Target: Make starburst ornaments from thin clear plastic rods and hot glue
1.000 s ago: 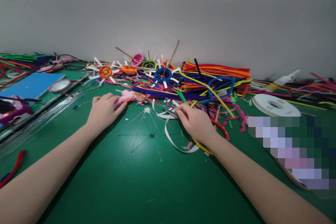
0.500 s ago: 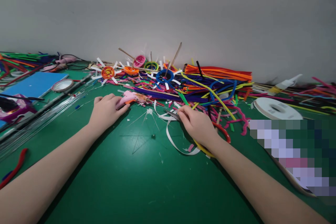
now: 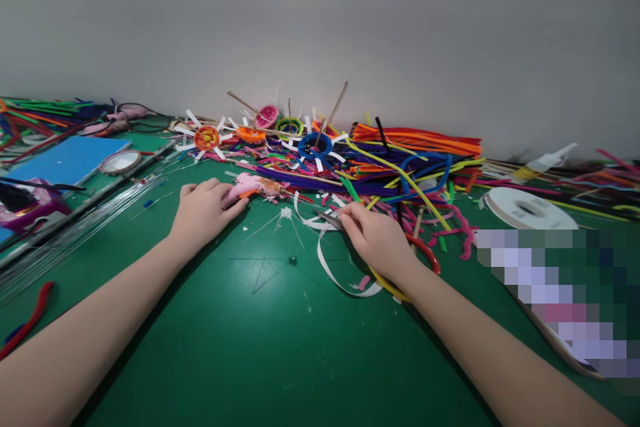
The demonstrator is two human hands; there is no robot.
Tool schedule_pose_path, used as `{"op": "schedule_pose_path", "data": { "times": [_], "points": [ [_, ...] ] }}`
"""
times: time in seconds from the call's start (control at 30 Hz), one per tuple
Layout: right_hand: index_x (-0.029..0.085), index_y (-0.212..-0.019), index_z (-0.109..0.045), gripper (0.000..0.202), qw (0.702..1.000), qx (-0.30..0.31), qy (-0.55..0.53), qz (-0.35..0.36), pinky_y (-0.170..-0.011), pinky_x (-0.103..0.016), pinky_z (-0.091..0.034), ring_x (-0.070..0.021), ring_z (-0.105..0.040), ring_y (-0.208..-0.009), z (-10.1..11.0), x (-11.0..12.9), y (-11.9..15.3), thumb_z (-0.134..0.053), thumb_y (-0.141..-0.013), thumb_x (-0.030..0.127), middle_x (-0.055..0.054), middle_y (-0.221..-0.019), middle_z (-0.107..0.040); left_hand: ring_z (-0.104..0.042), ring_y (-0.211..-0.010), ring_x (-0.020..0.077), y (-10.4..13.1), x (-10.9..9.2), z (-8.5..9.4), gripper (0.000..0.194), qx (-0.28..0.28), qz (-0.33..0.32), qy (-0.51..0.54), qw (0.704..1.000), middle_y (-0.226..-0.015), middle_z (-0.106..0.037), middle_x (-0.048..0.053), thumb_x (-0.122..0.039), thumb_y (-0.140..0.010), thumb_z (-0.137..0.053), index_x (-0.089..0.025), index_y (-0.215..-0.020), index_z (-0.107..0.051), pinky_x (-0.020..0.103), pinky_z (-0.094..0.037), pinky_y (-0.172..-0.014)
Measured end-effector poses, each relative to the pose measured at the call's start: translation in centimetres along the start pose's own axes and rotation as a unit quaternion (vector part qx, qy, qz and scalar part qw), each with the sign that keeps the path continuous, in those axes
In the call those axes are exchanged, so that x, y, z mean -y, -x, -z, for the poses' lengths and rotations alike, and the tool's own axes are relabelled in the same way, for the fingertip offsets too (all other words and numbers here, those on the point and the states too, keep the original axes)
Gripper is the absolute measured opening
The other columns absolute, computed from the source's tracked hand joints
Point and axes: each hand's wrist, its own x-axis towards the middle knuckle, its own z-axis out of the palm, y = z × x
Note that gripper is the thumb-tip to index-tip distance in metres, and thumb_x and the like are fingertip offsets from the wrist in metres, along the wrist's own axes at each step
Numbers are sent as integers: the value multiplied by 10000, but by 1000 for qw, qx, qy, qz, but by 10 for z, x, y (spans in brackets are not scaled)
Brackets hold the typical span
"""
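Note:
My left hand [image 3: 205,212] is closed round the handle end of a pink glue gun [image 3: 250,185], which lies on the green table [image 3: 240,347] with its nozzle pointing right. My right hand [image 3: 373,237] is closed on scissors [image 3: 327,217], whose metal blades point left over white ribbon [image 3: 333,273]. A red-orange handle loop shows beside the right wrist. Between the hands, a whitish patch [image 3: 285,213] with thin lines marks the table. Behind them stand small coiled bowls, among them a blue one [image 3: 315,145] and an orange one with white strips [image 3: 207,138].
Pipe cleaners [image 3: 420,140] lie heaped along the wall. A white ribbon roll [image 3: 530,208] and a glue bottle [image 3: 545,163] are at the right, near a pixelated area. At the left are a blue board [image 3: 70,159], a tape roll [image 3: 121,162] and a purple object [image 3: 37,205].

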Motion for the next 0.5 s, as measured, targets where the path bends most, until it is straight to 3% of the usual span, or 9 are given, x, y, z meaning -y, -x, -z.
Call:
{"op": "schedule_pose_path", "data": {
  "times": [0.5],
  "points": [
    [201,-904,-599,260,999,11,-37,-15,-554,-255,-320,-188,-596,-646,1,-2,0,-369,-918,320,-38,-731,-670,-582,-868,215,0,1,-1,396,2,-1,5,1000,-849,-622,48,-520,-869,-414,-198,-946,-631,367,-320,-828]
  ]
}}
